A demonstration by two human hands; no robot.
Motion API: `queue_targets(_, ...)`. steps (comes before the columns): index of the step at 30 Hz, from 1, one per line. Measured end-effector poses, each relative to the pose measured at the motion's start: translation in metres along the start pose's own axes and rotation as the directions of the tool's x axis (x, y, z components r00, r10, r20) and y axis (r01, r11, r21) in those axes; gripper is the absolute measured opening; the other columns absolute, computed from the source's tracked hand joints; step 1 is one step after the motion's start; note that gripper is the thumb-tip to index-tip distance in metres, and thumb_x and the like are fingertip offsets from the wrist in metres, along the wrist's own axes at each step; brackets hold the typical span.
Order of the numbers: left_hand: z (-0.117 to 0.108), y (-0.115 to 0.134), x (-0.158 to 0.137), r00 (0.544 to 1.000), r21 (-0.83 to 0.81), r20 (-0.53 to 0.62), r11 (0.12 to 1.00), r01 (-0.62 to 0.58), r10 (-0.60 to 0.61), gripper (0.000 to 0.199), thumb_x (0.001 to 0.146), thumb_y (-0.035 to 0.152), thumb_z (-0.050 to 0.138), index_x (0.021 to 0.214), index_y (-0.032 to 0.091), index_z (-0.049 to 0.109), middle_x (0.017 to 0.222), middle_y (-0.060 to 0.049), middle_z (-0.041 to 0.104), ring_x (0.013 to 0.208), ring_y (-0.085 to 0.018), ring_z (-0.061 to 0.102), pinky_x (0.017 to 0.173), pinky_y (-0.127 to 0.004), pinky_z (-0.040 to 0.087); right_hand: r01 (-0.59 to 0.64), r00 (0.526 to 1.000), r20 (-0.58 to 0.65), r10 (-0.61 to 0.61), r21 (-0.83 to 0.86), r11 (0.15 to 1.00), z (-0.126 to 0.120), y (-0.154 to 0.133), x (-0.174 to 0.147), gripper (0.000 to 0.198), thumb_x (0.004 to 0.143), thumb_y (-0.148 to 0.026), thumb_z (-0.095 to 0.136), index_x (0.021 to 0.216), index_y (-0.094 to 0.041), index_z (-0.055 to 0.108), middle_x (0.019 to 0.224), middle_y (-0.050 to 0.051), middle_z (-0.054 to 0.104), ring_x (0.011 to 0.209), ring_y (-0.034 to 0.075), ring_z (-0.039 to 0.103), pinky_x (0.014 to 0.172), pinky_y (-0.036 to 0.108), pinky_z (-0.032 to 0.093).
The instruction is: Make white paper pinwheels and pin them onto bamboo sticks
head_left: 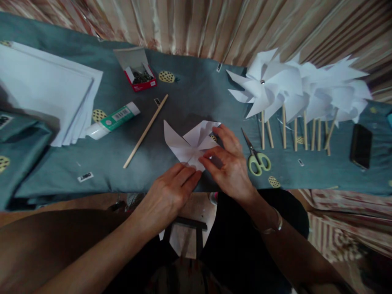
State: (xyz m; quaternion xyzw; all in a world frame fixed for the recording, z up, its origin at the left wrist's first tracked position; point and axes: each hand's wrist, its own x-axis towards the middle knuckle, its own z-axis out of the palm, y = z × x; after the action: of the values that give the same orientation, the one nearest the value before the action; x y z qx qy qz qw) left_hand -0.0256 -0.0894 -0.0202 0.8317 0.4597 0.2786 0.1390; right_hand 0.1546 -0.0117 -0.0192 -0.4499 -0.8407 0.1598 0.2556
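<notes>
A white paper pinwheel (pixel 190 149) without a stick lies at the table's front edge, its pointed blades spread toward the back. My left hand (pixel 176 185) is closed on its near edge, fingers pressed together on the paper. My right hand (pixel 228 165) pinches the paper near the centre with thumb and forefinger, while its other fingers rest by the right blade. A bare wooden stick (pixel 146 131) lies slantwise to the left of the pinwheel. To the right of my right hand are scissors (pixel 257 159) with light green handles.
Finished white pinwheels (pixel 288 81) on sticks lie overlapping at the back right, beside a dark phone (pixel 361 145). A glue tube (pixel 113 119), an open red box (pixel 143 84) of small metal pieces and a stack of white paper (pixel 45 90) are on the left. A curtain (pixel 183 28) hangs behind.
</notes>
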Motion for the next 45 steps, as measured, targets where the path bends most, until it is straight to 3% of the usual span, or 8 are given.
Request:
queue_targets(5,0.001,0.000,0.002,0.999,0.024,-0.041,1.000,-0.018,0.019,0.027,0.097,0.012,0.041,0.116,0.006,0.060,0.105,-0.012,0.066,0.097,-0.023,0.060,0.083,-0.038,0.060,0.089,0.996,-0.010,-0.089,-0.004,0.996,0.002,0.001,-0.001,0.009,0.091,-0.023,0.061,0.088,-0.022,0.069,0.151,0.006,0.047,0.147,0.031,0.034,0.119,0.056,0.034)
queue_targets(10,-0.005,0.001,0.006,1.000,0.023,0.006,1.000,-0.010,0.010,0.026,0.097,0.011,0.042,0.115,0.010,0.061,0.104,-0.011,0.068,0.094,-0.022,0.063,0.082,-0.037,0.062,0.095,0.995,-0.020,-0.095,-0.022,0.995,0.003,-0.002,-0.002,0.016,0.094,-0.021,0.056,0.092,-0.029,0.069,0.152,0.000,0.046,0.147,0.029,0.034,0.116,0.055,0.037)
queue_targets(25,-0.010,0.002,0.007,0.999,0.025,0.049,1.000,-0.010,0.008,0.025,0.095,0.010,0.046,0.113,0.005,0.062,0.103,-0.013,0.068,0.094,-0.023,0.063,0.084,-0.037,0.061,0.165,0.986,0.041,-0.162,-0.092,0.982,0.001,-0.003,-0.002,0.021,0.094,-0.018,0.052,0.106,-0.027,0.067,0.153,0.005,0.044,0.148,0.030,0.032,0.115,0.054,0.038)
queue_targets(34,-0.009,0.002,0.006,0.998,0.021,0.056,1.000,0.008,-0.010,0.026,0.096,0.010,0.043,0.115,0.010,0.062,0.104,-0.011,0.068,0.097,-0.022,0.063,0.085,-0.038,0.062,0.169,0.984,0.070,-0.161,-0.112,0.979,0.003,-0.002,-0.002,0.023,0.096,-0.019,0.050,0.108,-0.029,0.066,0.153,0.004,0.044,0.149,0.028,0.030,0.115,0.052,0.038)
queue_targets(40,-0.011,0.003,0.009,0.998,0.030,0.060,1.000,-0.006,0.005,0.026,0.096,0.009,0.044,0.113,0.006,0.062,0.102,-0.013,0.068,0.093,-0.022,0.062,0.082,-0.037,0.062,0.201,0.978,0.098,-0.186,-0.188,0.961,0.006,-0.010,-0.005,0.026,0.100,-0.017,0.042,0.111,-0.020,0.065,0.148,0.015,0.050,0.148,0.032,0.030,0.106,0.055,0.044)
queue_targets(45,-0.012,0.003,0.011,0.998,0.040,0.064,0.999,-0.026,0.023,0.024,0.094,0.007,0.047,0.112,0.003,0.062,0.099,-0.013,0.069,0.089,-0.022,0.062,0.079,-0.035,0.062,0.165,0.983,0.106,-0.149,-0.160,0.973,0.011,-0.009,-0.009,0.028,0.101,-0.018,0.040,0.118,-0.025,0.062,0.151,0.010,0.047,0.149,0.029,0.031,0.109,0.057,0.040)
